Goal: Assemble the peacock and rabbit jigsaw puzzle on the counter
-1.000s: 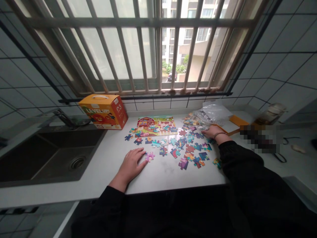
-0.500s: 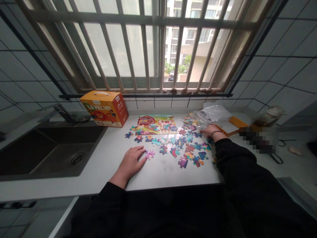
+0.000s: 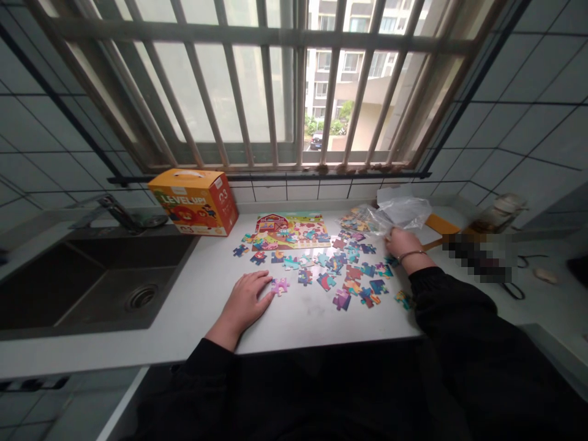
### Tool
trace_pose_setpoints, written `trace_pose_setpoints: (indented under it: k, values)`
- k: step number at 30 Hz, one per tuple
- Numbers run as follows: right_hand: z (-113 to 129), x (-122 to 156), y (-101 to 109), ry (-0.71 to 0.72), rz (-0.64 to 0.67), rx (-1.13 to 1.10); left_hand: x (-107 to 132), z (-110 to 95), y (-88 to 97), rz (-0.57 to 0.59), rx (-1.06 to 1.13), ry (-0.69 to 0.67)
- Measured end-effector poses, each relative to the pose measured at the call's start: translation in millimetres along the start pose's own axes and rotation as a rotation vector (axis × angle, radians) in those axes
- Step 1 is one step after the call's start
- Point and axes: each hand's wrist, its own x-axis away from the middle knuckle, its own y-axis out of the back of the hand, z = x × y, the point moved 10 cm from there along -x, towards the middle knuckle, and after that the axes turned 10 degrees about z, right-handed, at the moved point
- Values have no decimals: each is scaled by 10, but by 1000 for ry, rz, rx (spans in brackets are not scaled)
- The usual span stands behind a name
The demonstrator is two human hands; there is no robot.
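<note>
My left hand [image 3: 247, 300] rests on the white counter with its fingers stretched out. Its fingertips lie right beside a pink puzzle piece [image 3: 280, 286]. My right hand [image 3: 403, 243] is farther back on the right, by the near edge of a clear plastic bag [image 3: 404, 210]. Its fingers are curled together, and whatever is between them is hidden. Many loose puzzle pieces [image 3: 353, 272] are spread between my hands. Behind them lies a colourful picture board [image 3: 301, 226] showing a red barn, with some pieces on its lower part.
An orange carton [image 3: 195, 202] with a handle stands back left, beside the dark sink [image 3: 151, 269] and faucet [image 3: 117, 211]. More pieces [image 3: 356, 219] lie under the bag. An open orange box [image 3: 441, 225] and a glass jar [image 3: 505, 211] are at right. A barred window rises behind.
My right hand has shifted to the right, off the loose pieces and closer to the bag's front edge. My left hand stays in place beside the pink puzzle piece.
</note>
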Motion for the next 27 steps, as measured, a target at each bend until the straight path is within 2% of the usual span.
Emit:
trace_pose_setpoints:
  k: [5, 8, 10, 14, 16, 18, 21, 24, 27]
  values:
    - [-82, 387, 93, 15, -21, 25, 17, -12, -9, -6, 0, 0]
    - [78, 713, 103, 71, -63, 4, 18, -28, -17, -1, 0, -5]
    - [392, 992, 37, 198, -71, -60, 14, -43, -19, 6, 2, -14]
    - [1532, 1888, -1, 944, -122, -452, -1, -49, -9, 10, 5, -20]
    - [1957, 2244, -73, 1153, -115, -516, -9, -47, -7, 10, 7, -21]
    - [2278, 2441, -172, 1255, -80, -557, -13, -45, -11, 12, 13, -22]
    - [2595, 2547, -336, 1318, -35, -548, -8, -37, -22, 16, 24, -18]
    - [2763, 2549, -506, 1341, 13, -492, 6, -25, -31, 18, 39, -14]
    - [2829, 2509, -654, 1326, 97, -473, 23, -14, -47, 27, 56, -16]
